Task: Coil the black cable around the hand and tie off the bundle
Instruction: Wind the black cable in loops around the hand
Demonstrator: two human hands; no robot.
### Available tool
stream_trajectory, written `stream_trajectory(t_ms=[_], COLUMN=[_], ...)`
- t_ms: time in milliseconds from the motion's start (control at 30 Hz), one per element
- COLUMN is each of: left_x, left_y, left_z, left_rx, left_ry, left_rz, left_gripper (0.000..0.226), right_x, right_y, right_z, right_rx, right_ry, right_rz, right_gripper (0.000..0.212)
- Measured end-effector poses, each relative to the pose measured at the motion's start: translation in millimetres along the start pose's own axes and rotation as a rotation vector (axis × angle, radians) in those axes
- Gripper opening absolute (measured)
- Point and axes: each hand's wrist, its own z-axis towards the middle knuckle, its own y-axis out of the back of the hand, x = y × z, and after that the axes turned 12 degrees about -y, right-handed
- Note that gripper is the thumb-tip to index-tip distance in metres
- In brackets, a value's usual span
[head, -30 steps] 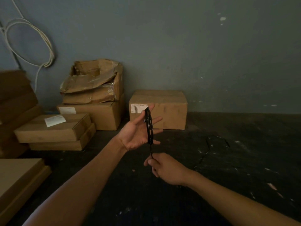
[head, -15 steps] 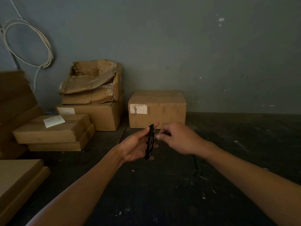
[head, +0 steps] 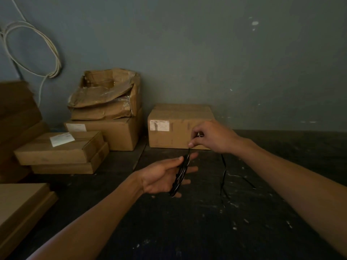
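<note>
Cable [head: 180, 175] is sitting coiled round the left hand [head: 158, 177] just before the box [head: 169, 140], thumb pinning it. The right hand [head: 214, 137], nearer the box, is holding the cable's free strand in a tight grip.

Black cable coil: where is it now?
Head view, centre: the black cable coil is wrapped round the left hand, just below the right hand pinching its strand, before the labelled cardboard box.

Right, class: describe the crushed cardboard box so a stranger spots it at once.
Find the white cable loop on the wall. Right of it stands a stack of boxes; the crushed box tops it. It alone is torn open and crumpled.
</note>
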Motion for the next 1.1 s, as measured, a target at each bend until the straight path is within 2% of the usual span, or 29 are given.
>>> stream_trajectory(t_ms=[133,300,467,600,867,1033,1100], left_x=[-3,-11,-20,-26,-43,-50,-49], left_y=[-5,-13,-20,-22,-8,5,10], left_z=[-3,-5,-1,6,11,12,12], left_rx=[0.046,0.134,0.233,0.269,0.144,-0.016,-0.084], left_ry=[0.029,0.032,-0.028,-0.097,-0.249,-0.340,-0.357], left_rz=[0.024,0.048,0.000,-0.023,-0.160,-0.179,-0.183], left_gripper=[0.041,0.044,0.051,0.058,0.048,0.048,0.048], right_x=[-22,-52,-72,-60,-21,3,11], right_y=[-6,-17,-46,-73,-135,-144,-144], right_z=[12,15,7,-18,-53,-62,-64], right_rx=[0.041,0.058,0.101,0.188,0.404,0.425,0.434], right_ry=[0.013,-0.026,-0.115,-0.126,-0.295,-0.336,-0.328], right_rz=[0.090,0.270,0.410,0.645,0.769,0.919,0.909], right_gripper=[0.010,0.016,0.020,0.025,0.027,0.027,0.027])
